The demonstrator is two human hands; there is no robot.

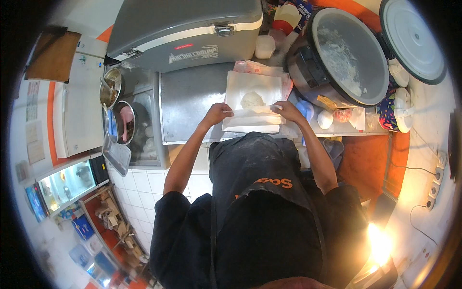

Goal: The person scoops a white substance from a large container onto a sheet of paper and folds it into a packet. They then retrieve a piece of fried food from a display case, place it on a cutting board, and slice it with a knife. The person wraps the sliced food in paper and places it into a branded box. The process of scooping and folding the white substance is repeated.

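A rounded mound of white rice [252,100] sits on a sheet of white wrapping paper [236,85], on top of a stack of similar sheets. My left hand [217,113] pinches the left end of a raised, folded strip of paper just on the near side of the rice. At the strip's right end, my right hand [288,111] has it between thumb and fingers. The strip overlaps the near edge of the mound. Whether more than one sheet is gripped cannot be made out.
Behind the paper stands a grey cooler box [187,43]. A large rice cooker [306,65] with rice inside is at the right, its lid [415,39] raised. Metal bowls [114,77] with food and utensils are at the left, near a clear tray [117,155]. Printed plastic packaging [254,68] lies behind the sheets.
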